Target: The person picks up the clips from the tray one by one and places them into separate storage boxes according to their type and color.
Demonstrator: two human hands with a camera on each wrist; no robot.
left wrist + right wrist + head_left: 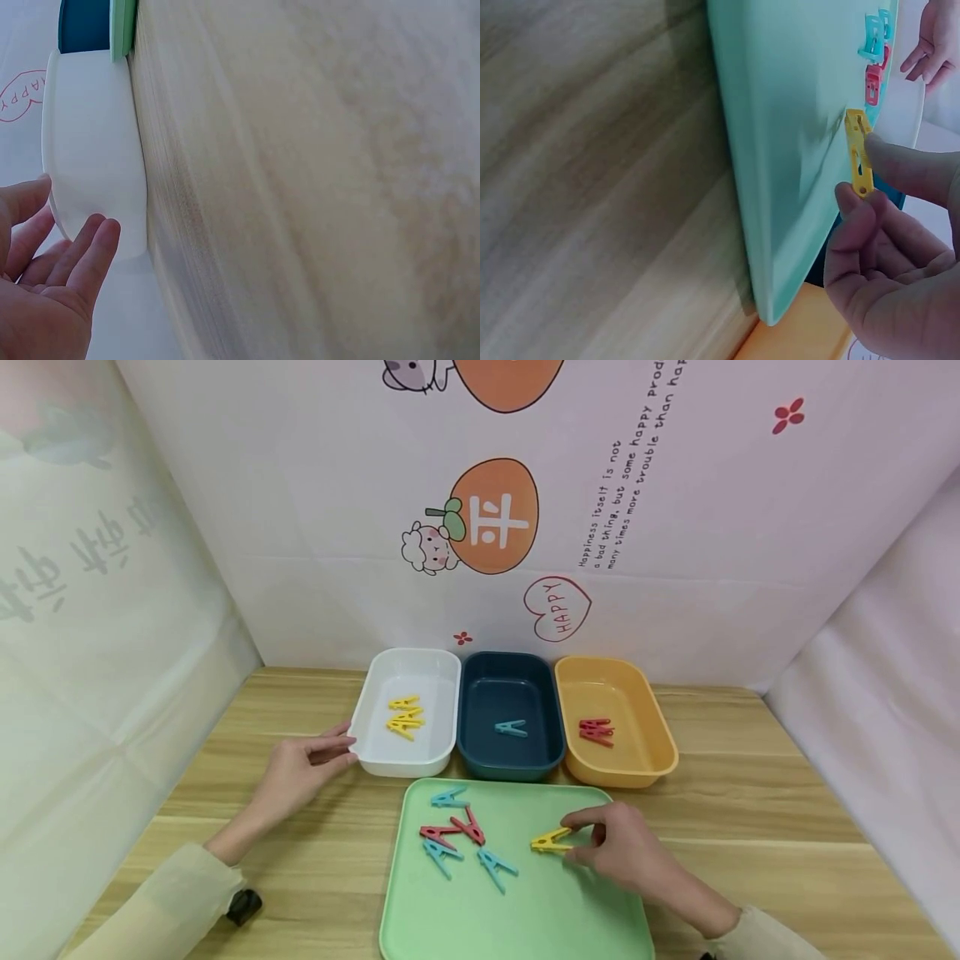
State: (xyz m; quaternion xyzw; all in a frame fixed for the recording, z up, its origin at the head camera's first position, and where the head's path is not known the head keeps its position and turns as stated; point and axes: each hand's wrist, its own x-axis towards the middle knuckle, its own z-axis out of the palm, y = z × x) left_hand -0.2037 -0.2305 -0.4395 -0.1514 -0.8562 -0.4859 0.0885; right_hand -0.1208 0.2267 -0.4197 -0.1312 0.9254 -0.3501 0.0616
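Note:
My right hand pinches a yellow clothespin by its spread ends, above the right half of the green tray. In the right wrist view the same yellow clothespin sits between thumb and fingertips. My left hand is at the left side of the white bin, its fairly straight fingers touching the outer wall and rim; it holds nothing. On the tray's left half lie blue clothespins and red clothespins.
Yellow clothespins lie in the white bin. Beside it, the dark blue bin holds one blue clothespin, and the orange bin holds red clothespins. A printed cloth backdrop rises behind the wooden table.

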